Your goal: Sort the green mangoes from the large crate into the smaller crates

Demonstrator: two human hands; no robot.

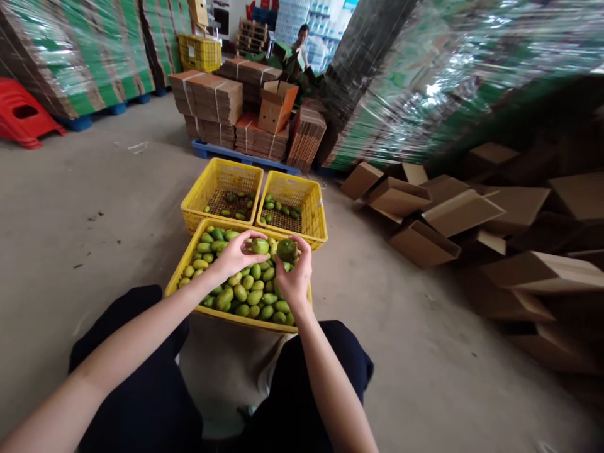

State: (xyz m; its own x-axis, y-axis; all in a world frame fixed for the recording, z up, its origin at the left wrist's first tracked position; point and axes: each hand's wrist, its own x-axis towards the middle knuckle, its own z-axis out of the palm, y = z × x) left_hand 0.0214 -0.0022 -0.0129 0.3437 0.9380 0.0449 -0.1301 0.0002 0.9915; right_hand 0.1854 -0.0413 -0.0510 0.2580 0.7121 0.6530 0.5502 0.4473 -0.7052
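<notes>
Over a yellow crate [238, 320] heaped with green and yellowish mangoes [240, 293], both of my hands are raised side by side. My left hand [237, 253] grips a light green mango [260, 246] between thumb and fingers. A darker green mango [286, 250] is held in my right hand [297, 275], its fingers curled round the far side. The two held fruits are close together but apart. Just beyond stand two more yellow crates: the left one [190, 211] has a few fruits on its bottom, and the right one [322, 217] holds several along its left side.
Past the crates, bundled flat cardboard [207, 97] and an open orange box [277, 107] sit on a blue pallet [226, 153]. Open cartons [425, 242] are piled at right. Wrapped stacks [94, 50] line both sides. A red stool [26, 113] is at left; a person [301, 45] is behind.
</notes>
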